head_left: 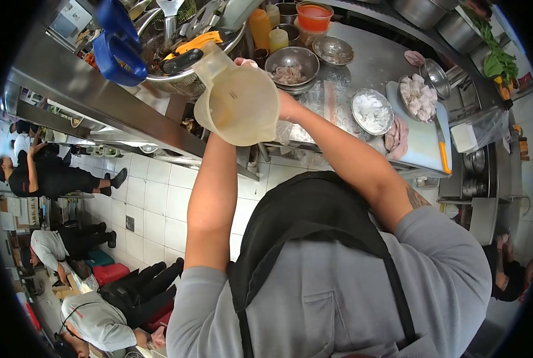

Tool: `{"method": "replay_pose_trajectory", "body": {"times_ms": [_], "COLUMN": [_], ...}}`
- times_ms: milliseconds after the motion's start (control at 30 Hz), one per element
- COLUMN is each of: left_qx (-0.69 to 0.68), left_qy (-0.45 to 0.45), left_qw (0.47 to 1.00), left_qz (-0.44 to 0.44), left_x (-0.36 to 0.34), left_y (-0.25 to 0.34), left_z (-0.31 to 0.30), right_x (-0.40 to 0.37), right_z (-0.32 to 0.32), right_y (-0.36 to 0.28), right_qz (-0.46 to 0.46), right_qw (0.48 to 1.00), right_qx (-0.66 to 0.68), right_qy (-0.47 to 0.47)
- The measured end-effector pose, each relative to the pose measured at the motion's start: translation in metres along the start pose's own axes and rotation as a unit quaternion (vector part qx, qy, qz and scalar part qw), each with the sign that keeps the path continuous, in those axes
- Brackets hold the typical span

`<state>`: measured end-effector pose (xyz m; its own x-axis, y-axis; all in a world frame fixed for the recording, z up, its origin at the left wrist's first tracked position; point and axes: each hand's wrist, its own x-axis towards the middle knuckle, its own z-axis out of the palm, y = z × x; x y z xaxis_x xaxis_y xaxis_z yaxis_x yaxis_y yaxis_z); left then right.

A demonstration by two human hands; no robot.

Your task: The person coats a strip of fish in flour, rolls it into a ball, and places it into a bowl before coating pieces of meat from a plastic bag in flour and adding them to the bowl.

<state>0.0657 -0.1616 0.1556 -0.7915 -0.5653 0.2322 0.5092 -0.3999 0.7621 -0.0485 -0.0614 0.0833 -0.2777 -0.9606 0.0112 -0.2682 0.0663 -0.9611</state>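
Observation:
A translucent, yellowish plastic pitcher [236, 104] is held up in front of me, its handle pointing to the upper left. My right hand [287, 108] reaches behind the pitcher's right side, and pink fingertips or knuckles appear at its far edge. My left forearm runs up to the pitcher's underside, where the pitcher hides my left hand completely. Just beyond stands a metal bowl [292, 64] of pale raw meat strips, stacked on other bowls. A metal bowl of white powder [372, 111] sits farther right on the floury counter.
A blue-handled tool [120, 45] and a strainer basket of utensils stand at upper left. Squeeze bottles [259, 28] and an orange-red tub [314, 17] line the back. A knife [442, 146] lies on the cutting board [418, 142] beside a bowl of white chunks [418, 98]. Several co-workers are at left.

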Motion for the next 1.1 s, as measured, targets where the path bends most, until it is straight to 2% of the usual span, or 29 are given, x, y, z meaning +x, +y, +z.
{"method": "replay_pose_trajectory", "body": {"times_ms": [33, 100, 133, 200, 267, 333, 400, 500, 600, 667, 733, 800, 833, 900, 967, 1000, 1033, 1100], "left_qx": [0.003, 0.245, 0.360, 0.569, 0.744, 0.748, 0.586, 0.534, 0.433, 0.381, 0.447, 0.618, 0.627, 0.646, 0.596, 0.606, 0.594, 0.647], "left_qy": [0.003, 0.056, 0.074, 0.054, 0.029, 0.040, 0.087, -0.001, -0.057, -0.016, -0.009, -0.033, -0.083, -0.176, -0.121, -0.131, -0.159, -0.206], "left_qw": [1.000, 0.967, 0.928, 0.819, 0.667, 0.662, 0.805, 0.845, 0.899, 0.923, 0.893, 0.785, 0.769, 0.742, 0.789, 0.777, 0.784, 0.728], "left_qz": [0.007, 0.043, 0.053, 0.049, 0.039, 0.012, -0.032, 0.010, -0.045, -0.051, -0.045, -0.022, -0.098, 0.015, -0.088, -0.106, -0.086, -0.097], "left_x": [-0.002, -0.014, -0.021, -0.041, -0.058, -0.058, -0.049, -0.045, -0.032, -0.018, -0.013, -0.017, -0.013, -0.014, -0.010, -0.009, -0.009, -0.004], "left_y": [-0.001, 0.000, 0.000, -0.015, -0.034, -0.040, -0.050, -0.035, -0.035, -0.072, -0.062, -0.026, -0.014, -0.024, -0.028, -0.024, -0.023, -0.023], "left_z": [-0.006, -0.019, -0.025, -0.047, -0.066, -0.065, -0.055, -0.002, 0.009, -0.050, -0.036, 0.001, 0.008, -0.017, 0.006, 0.015, 0.017, 0.013], "right_x": [-0.005, -0.006, -0.008, -0.014, -0.011, -0.004, -0.001, 0.000, -0.001, -0.007, -0.018, -0.025, -0.028, -0.034, -0.042, -0.046, -0.045, -0.037], "right_z": [-0.005, -0.019, -0.026, -0.043, -0.060, -0.070, -0.082, -0.086, -0.095, -0.106, -0.116, -0.121, -0.122, -0.119, -0.113, -0.108, -0.106, -0.100], "right_y": [-0.004, 0.017, 0.016, 0.009, 0.003, -0.003, -0.015, -0.039, -0.062, -0.077, -0.089, -0.084, -0.080, -0.075, -0.077, -0.079, -0.077, -0.051], "right_qz": [0.027, 0.032, 0.033, 0.047, 0.060, 0.057, 0.071, 0.070, 0.085, 0.093, 0.093, 0.076, 0.067, 0.043, 0.037, 0.044, 0.039, 0.009], "right_qw": [0.999, 0.999, 0.997, 0.993, 0.991, 0.992, 0.988, 0.979, 0.970, 0.960, 0.938, 0.937, 0.937, 0.944, 0.949, 0.951, 0.942, 0.930], "right_qx": [-0.032, 0.038, 0.072, 0.099, 0.091, 0.037, -0.028, -0.052, -0.078, -0.141, -0.239, -0.254, -0.262, -0.261, -0.265, -0.267, -0.288, -0.324], "right_qy": [-0.003, -0.018, -0.027, -0.041, -0.073, -0.104, -0.138, -0.183, -0.214, -0.225, -0.234, -0.225, -0.219, -0.197, -0.168, -0.152, -0.167, -0.174]}}
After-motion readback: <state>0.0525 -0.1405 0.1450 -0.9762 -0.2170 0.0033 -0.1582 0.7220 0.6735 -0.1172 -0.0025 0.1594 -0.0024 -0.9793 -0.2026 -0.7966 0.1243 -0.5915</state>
